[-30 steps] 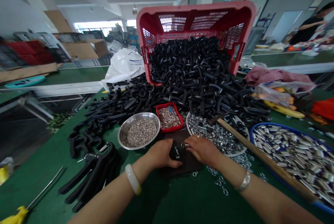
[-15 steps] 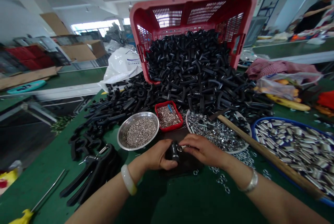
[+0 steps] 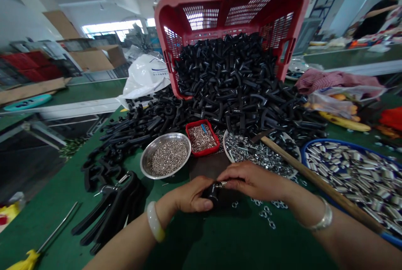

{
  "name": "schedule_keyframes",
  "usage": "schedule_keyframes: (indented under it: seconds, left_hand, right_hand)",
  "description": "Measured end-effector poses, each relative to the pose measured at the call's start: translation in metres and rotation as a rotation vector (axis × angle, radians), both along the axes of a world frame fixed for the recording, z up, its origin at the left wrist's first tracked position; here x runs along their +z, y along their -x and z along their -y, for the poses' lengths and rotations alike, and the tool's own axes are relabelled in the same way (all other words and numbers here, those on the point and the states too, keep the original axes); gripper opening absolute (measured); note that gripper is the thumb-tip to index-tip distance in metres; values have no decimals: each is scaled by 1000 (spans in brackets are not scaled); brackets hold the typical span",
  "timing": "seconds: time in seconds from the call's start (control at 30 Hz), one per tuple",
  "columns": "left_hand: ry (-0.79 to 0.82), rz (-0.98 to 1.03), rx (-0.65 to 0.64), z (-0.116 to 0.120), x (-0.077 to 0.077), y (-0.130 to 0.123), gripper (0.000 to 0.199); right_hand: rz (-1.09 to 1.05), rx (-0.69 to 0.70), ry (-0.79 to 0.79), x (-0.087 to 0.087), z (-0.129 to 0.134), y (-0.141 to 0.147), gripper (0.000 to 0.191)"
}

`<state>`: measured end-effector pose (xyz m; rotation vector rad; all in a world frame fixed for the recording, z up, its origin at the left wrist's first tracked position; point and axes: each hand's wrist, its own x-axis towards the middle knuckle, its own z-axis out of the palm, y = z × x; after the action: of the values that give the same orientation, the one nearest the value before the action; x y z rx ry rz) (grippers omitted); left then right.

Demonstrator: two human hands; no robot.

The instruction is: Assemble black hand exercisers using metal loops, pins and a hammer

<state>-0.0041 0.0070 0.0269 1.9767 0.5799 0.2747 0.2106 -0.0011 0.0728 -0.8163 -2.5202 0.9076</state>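
Observation:
My left hand is closed round a short black plastic handle piece, thumb along its near side. My right hand pinches a small metal piece with spring-like coils against the top of that handle piece; its inner end is hidden. Both hands are low over a dark flat block on the green table. Just beyond them are a steel bowl of small metal pins, a red tray of longer pins and a white dish of metal hardware.
A tipped red crate spills black handles across the back. A wooden-handled hammer lies over the dish beside a blue tray of metal cylinders. Assembled black clamps and a yellow-handled screwdriver lie left. Small metal eyelets lie right.
My left hand has tilted the black handle piece and lowered it slightly. The coiled metal piece now sits closer against it, and my right hand has come over more from above.

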Motion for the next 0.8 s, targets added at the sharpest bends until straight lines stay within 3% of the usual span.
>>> schedule_keyframes:
  seconds: [0.17, 0.43, 0.5, 0.6, 0.67, 0.8]
  left_hand:
    - [-3, 31, 38, 2, -1, 0, 72]
    - [59, 24, 5, 1, 8, 0, 66]
    - [-14, -43, -2, -5, 3, -1, 58]
    - [-250, -205, 47, -17, -8, -3, 45]
    - [-343, -280, 41, -23, -13, -4, 46]
    - [-182, -159, -67, -22, -11, -3, 61]
  right_hand:
    - [-49, 39, 36, -6, -3, -2, 21]
    - [29, -57, -101, -11, -5, 0, 16]
    - [77, -61, -109, -16, -9, 0, 16]
    - [146, -122, -124, -32, -16, 1, 15]
    - [120, -146, -102, -43, -21, 1, 15]
    - [-47, -69, 67, -48, -29, -7, 18]
